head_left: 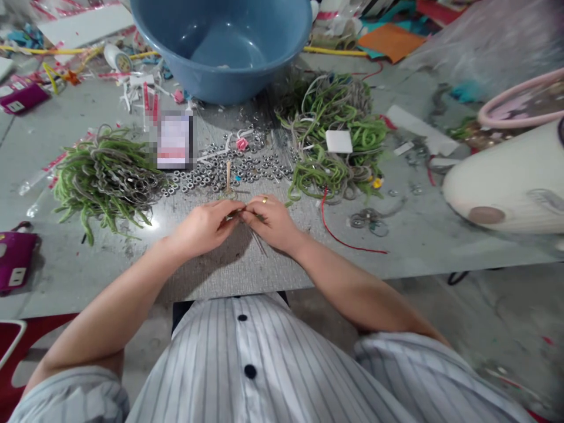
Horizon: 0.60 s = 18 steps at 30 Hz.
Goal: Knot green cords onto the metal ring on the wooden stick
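My left hand and my right hand meet over the near part of the table, fingertips pinched together. Between them is a thin grey cord, its loose ends trailing below my right fingers. Most of what the fingertips grip is hidden. Just beyond the hands lie many small metal rings, with a thin wooden stick and a pink rose-shaped piece among them. To the left is a bundle of green and grey cords; a looser heap of similar cords lies to the right.
A large blue basin stands behind the rings, near a blurred phone-like object. A white rounded container is on the right, beside a pink-rimmed basket. A red string and purple boxes also lie on the table.
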Each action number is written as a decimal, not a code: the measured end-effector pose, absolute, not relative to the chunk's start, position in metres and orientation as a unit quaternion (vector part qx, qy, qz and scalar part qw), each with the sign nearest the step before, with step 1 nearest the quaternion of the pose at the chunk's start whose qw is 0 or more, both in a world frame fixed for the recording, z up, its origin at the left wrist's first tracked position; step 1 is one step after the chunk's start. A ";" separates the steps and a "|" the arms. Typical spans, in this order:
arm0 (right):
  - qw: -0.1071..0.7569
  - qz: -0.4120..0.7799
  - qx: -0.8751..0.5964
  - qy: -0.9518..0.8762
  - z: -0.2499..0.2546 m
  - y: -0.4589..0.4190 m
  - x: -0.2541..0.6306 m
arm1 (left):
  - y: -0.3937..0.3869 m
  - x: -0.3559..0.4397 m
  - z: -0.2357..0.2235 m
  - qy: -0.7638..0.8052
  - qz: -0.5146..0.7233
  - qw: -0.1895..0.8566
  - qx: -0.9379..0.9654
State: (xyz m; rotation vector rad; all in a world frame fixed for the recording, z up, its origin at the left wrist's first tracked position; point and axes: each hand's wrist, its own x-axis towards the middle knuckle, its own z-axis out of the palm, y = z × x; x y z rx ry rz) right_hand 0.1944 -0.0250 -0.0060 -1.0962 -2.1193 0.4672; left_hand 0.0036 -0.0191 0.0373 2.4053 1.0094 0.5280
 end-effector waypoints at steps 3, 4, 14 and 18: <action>0.354 0.203 -0.418 -0.812 -0.003 -0.025 0.195 | -0.017 0.001 0.028 0.379 0.209 0.204 0.878; 0.354 0.209 -0.417 -0.811 -0.002 -0.025 0.195 | -0.017 0.000 0.026 0.382 0.219 0.194 0.877; 0.346 0.225 -0.463 -0.785 -0.002 -0.026 0.192 | -0.021 0.000 0.017 0.375 0.280 0.138 0.873; 0.327 0.222 -0.453 -0.799 -0.004 -0.027 0.188 | -0.023 0.001 0.016 0.357 0.282 0.134 0.880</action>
